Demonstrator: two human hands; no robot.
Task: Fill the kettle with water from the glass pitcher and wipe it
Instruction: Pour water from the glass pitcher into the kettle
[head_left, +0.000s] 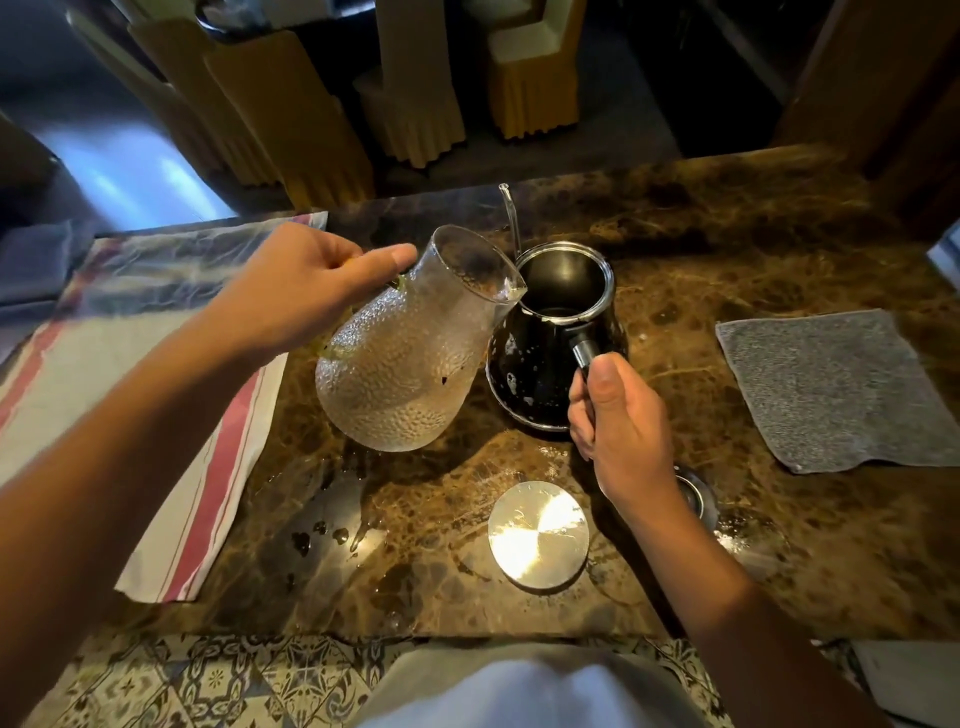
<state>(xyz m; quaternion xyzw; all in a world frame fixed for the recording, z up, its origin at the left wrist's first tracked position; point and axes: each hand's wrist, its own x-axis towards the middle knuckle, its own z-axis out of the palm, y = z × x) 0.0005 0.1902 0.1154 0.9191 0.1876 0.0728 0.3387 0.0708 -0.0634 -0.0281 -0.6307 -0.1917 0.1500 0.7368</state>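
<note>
A textured glass pitcher (410, 353) is tilted to the right, its spout resting over the open mouth of a black kettle (540, 374). My left hand (306, 291) grips the pitcher by its handle at the neck. My right hand (618, 415) holds the kettle's black handle, and the kettle stands on the brown marble counter (727, 249). Drops of water cling to the kettle's side. The kettle's thin gooseneck spout (511, 218) points away from me. A grey cloth (836, 389) lies flat to the right.
A round shiny metal lid (537, 535) lies on the counter in front of the kettle. Spilled water (332, 525) pools near the front left. A striped white and red towel (156, 395) covers the left side. Chairs with yellow covers (415, 104) stand beyond the counter.
</note>
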